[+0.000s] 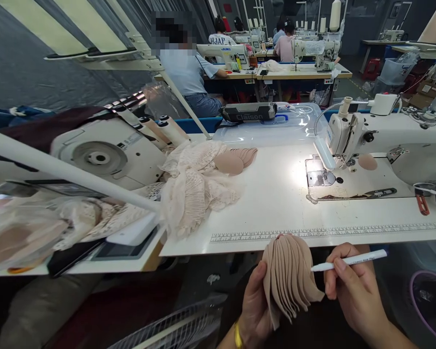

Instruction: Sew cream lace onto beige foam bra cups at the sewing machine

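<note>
My left hand [255,305] is closed round a fanned stack of tan bra cup pads [288,276], held upright just below the table's front edge. A white pen [349,261] is pinched in my right hand [352,283], its tip touching the right side of the stack. On the white table [276,203] lie a heap of cream lace fabric [194,186] and more tan pads [236,160]. A white sewing machine [385,140] stands at the right, its lamp lighting the needle plate [318,177].
A printed ruler [312,233] runs along the table's front edge. At the left sit another machine's handwheel [98,157], thread cones [163,128] and plastic bags with fabric [29,232]. A clear plastic bin [276,126] stands behind. Other people sew at machines in the background.
</note>
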### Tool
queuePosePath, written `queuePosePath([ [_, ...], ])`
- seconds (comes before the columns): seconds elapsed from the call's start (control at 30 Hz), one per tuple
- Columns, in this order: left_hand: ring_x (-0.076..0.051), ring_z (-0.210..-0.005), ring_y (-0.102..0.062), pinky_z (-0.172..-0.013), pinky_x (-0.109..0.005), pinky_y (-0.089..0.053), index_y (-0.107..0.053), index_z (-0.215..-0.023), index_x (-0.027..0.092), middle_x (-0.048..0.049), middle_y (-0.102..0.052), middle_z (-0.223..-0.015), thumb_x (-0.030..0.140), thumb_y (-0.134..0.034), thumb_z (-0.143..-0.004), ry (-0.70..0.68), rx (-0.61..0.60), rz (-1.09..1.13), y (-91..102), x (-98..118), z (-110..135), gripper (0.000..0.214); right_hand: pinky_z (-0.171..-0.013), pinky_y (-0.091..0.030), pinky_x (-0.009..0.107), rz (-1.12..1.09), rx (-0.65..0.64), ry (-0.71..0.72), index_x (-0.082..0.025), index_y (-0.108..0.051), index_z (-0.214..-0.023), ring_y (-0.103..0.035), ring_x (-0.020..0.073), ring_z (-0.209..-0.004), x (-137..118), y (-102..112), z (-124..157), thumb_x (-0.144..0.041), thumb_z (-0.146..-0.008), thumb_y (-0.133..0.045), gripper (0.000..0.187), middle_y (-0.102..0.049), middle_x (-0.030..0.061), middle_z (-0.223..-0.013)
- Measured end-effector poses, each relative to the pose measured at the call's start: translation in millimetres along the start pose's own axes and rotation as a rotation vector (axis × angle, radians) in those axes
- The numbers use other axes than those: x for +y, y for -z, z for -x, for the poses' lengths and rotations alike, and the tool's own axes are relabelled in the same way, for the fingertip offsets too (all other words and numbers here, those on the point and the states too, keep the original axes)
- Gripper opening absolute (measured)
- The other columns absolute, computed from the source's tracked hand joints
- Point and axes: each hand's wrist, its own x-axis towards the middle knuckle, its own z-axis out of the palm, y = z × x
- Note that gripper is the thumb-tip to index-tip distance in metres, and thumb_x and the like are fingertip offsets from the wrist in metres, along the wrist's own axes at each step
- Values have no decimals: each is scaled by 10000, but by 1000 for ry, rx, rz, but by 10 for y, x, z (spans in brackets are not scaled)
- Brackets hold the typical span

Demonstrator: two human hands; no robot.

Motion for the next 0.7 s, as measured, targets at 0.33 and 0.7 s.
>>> queuePosePath([
  [0.33, -268, -1157, -705, -1165, -417, -457, -782, -1173, 193, -92, -786, -1161, 379, -696, -952, 20, 5, 2, -185, -47, -47, 302, -558, -480, 216, 61, -23, 32, -221, -657, -1043, -590, 111, -571, -2, 23, -22, -342, -1067, -571, 151, -668, -10, -660],
  [0.7, -296, -1206, -685, -1147, -447, -482, -754, -1213, 174, -104, -759, -1240, 393, -797, -878, 9, 139, -2, -101, -78, -23, 402, -576, -481, 209, 106, -68, 106, -229, -650, -1069, -600, 104, -593, 3, -6, 15, -316, -1084, -534, 145, -672, -13, -677],
])
